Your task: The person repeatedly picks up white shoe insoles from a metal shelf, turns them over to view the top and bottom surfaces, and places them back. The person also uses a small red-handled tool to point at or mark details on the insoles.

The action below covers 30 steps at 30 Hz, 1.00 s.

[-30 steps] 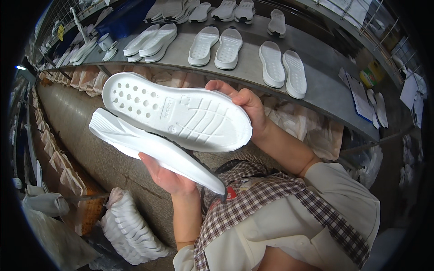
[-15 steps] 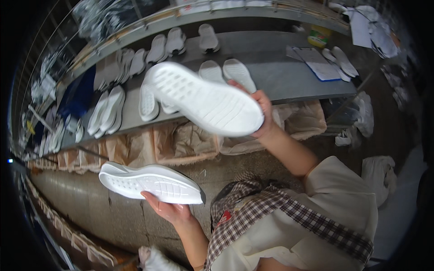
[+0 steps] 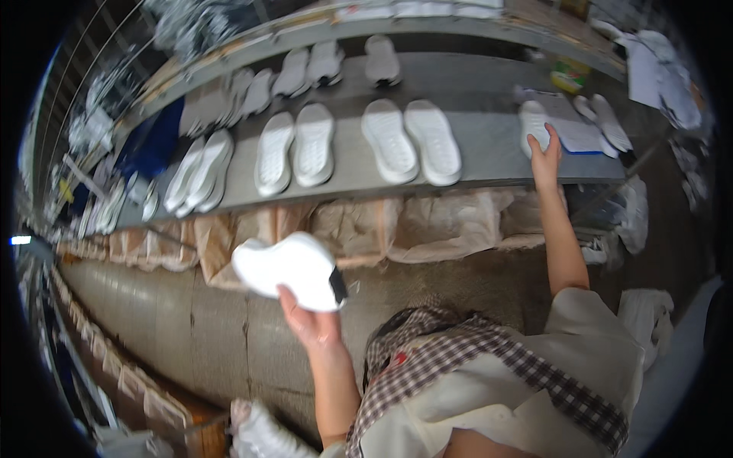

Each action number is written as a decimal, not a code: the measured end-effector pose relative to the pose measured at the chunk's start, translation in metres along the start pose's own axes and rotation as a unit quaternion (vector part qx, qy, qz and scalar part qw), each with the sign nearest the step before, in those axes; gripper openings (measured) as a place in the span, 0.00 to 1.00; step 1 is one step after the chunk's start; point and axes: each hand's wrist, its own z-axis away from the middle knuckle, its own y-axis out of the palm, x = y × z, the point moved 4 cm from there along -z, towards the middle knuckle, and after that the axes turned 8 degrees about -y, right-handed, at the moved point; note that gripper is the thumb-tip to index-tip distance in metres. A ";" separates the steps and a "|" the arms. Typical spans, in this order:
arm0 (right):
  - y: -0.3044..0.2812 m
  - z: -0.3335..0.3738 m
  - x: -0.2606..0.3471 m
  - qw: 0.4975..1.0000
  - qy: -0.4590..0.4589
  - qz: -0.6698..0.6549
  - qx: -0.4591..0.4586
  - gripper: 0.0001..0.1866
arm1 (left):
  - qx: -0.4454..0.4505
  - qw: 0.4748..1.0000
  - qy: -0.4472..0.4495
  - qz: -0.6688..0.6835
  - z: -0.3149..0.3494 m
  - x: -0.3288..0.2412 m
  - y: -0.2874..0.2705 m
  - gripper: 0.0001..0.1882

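The person's left hand (image 3: pixel 311 324) is pinching a white curved shoe sole with black patch (image 3: pixel 282 267) above the brown floor (image 3: pixel 214 328), while the right hand (image 3: pixel 544 156) is gripping another white oblong sole (image 3: pixel 533 122) at the flat grey desk (image 3: pixel 489 114).

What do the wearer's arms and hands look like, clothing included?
Left hand and right hand: ungloved. Left forearm and right forearm: bare, no watch, cables or markings visible. Right sleeve: short, loose, cream. Over the cream top, a brown-and-white checked apron with a small red mark.
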 end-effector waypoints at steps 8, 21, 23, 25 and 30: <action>0.031 0.099 0.217 0.904 -0.243 -0.202 0.289 0.11 | 0.020 0.993 -0.087 0.079 0.002 0.012 -0.001 0.21; 0.013 0.165 0.345 0.715 -0.323 -0.445 0.431 0.28 | 0.034 0.985 -0.108 0.132 0.014 0.007 -0.014 0.15; 0.011 0.170 0.352 0.708 -0.330 -0.453 0.430 0.28 | 0.008 0.986 -0.108 0.128 0.017 0.012 -0.014 0.14; 0.009 0.174 0.357 0.699 -0.331 -0.466 0.429 0.28 | 0.043 0.988 -0.107 0.105 0.022 0.017 -0.010 0.13; 0.007 0.178 0.363 0.690 -0.338 -0.475 0.428 0.25 | -0.007 0.990 -0.106 0.097 0.024 0.022 -0.010 0.12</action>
